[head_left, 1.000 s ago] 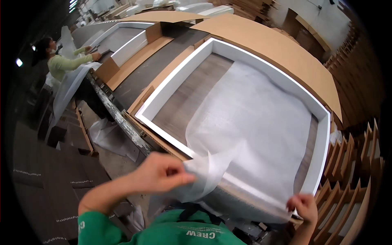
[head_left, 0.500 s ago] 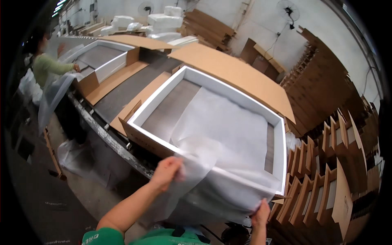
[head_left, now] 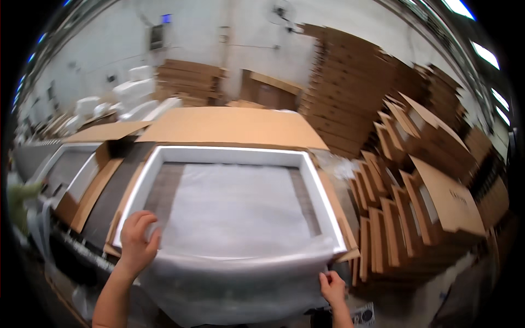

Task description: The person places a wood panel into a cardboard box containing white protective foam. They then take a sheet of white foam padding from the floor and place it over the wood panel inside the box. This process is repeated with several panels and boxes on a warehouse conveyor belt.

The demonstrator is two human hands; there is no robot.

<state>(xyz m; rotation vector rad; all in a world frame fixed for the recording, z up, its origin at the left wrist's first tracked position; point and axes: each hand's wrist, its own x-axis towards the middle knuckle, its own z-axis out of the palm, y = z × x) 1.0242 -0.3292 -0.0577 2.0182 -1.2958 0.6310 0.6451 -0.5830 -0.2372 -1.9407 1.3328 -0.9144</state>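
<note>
In front of me lies an open cardboard box with a white foam frame (head_left: 225, 155) around its inner walls. A dark grey-brown flat panel (head_left: 163, 188) shows at the bottom of it. A translucent white foam sheet (head_left: 238, 205) covers most of that panel and drapes over the near wall toward me. My left hand (head_left: 139, 239) is over the frame's near left corner, fingers curved and apart from the thumb, with nothing visible between them. Below the near right corner, my right hand (head_left: 332, 287) pinches the sheet's right edge.
A second box with a foam frame (head_left: 82, 183) stands to the left, beside a co-worker's green sleeve (head_left: 24, 191). Folded cartons (head_left: 404, 218) stand in rows on the right. Tall cardboard stacks (head_left: 350, 87) and white foam blocks (head_left: 134, 93) are against the back wall.
My view has turned right, squaring up with the box. My left hand has let go of the sheet and moved to the near left corner. The sheet now hangs flatter over the near wall.
</note>
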